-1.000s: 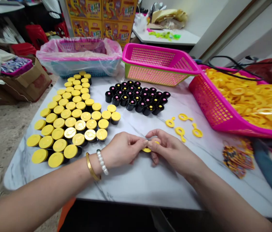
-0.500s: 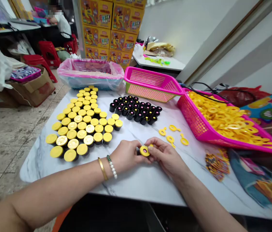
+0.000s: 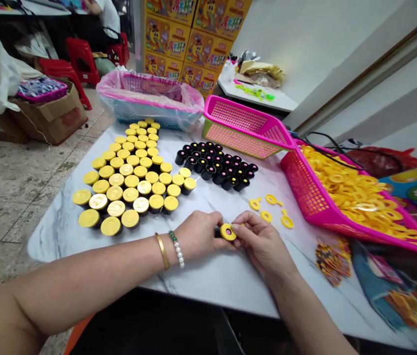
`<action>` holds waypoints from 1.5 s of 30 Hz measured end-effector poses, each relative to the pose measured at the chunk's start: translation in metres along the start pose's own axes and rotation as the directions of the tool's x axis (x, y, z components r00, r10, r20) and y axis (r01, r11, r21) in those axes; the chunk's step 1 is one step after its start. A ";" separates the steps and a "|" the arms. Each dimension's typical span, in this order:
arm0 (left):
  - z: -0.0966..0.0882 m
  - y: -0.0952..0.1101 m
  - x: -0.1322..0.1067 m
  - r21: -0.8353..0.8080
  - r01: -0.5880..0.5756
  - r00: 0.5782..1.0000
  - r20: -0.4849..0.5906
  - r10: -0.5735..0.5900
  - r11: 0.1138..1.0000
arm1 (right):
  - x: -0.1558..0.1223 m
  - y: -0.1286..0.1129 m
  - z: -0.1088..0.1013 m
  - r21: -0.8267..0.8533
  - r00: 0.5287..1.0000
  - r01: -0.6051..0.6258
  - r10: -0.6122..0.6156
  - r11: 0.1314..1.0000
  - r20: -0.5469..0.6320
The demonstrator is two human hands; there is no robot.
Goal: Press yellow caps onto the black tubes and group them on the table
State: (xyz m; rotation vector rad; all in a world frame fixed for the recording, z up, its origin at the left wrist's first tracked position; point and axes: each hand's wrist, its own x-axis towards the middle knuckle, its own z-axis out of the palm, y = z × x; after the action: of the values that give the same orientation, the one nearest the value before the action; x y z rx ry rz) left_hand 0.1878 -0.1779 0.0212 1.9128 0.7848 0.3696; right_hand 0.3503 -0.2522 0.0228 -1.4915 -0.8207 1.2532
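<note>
My left hand (image 3: pixel 199 235) and my right hand (image 3: pixel 258 241) meet over the near middle of the marble table (image 3: pixel 226 281). Together they pinch a small black cup with a yellow ring (image 3: pixel 227 231) fitted on its top, a pink dot showing through the ring. My left wrist wears a gold bangle and a pearl bracelet. Behind my left hand stand several yellow-capped black cups (image 3: pixel 134 180). A cluster of uncapped black cups (image 3: pixel 217 165) sits beyond. Several loose yellow rings (image 3: pixel 272 209) lie just right of my hands.
A pink basket full of yellow rings (image 3: pixel 356 195) lies tilted at the right. An empty pink basket (image 3: pixel 243 125) and a plastic-lined blue basket (image 3: pixel 152 101) stand at the back. Printed stickers (image 3: pixel 332 261) lie near the right front. A person sits far back left.
The camera view has shifted and risen. The yellow ring, first held low between my fingers, now sits on a black cup held up between both hands.
</note>
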 end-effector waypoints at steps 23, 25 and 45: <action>-0.004 0.017 0.000 -0.252 0.234 0.970 0.131 -0.206 0.939 | -0.001 -0.004 0.004 -0.164 0.998 0.043 -0.036 0.985 0.047; -0.001 0.015 -0.006 -0.173 0.143 0.990 0.029 -0.140 0.974 | -0.003 -0.005 0.005 -0.168 0.998 0.050 -0.042 0.985 0.052; 0.008 0.006 -0.009 0.319 -0.140 0.988 -0.013 0.152 0.937 | -0.001 -0.025 0.009 -0.481 0.971 0.031 0.088 0.876 0.223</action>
State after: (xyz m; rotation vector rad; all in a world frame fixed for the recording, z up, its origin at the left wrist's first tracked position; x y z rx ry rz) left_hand 0.1875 -0.1906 0.0234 2.2810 0.7633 0.3894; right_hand 0.3433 -0.2438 0.0473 -1.7659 -1.3550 1.3282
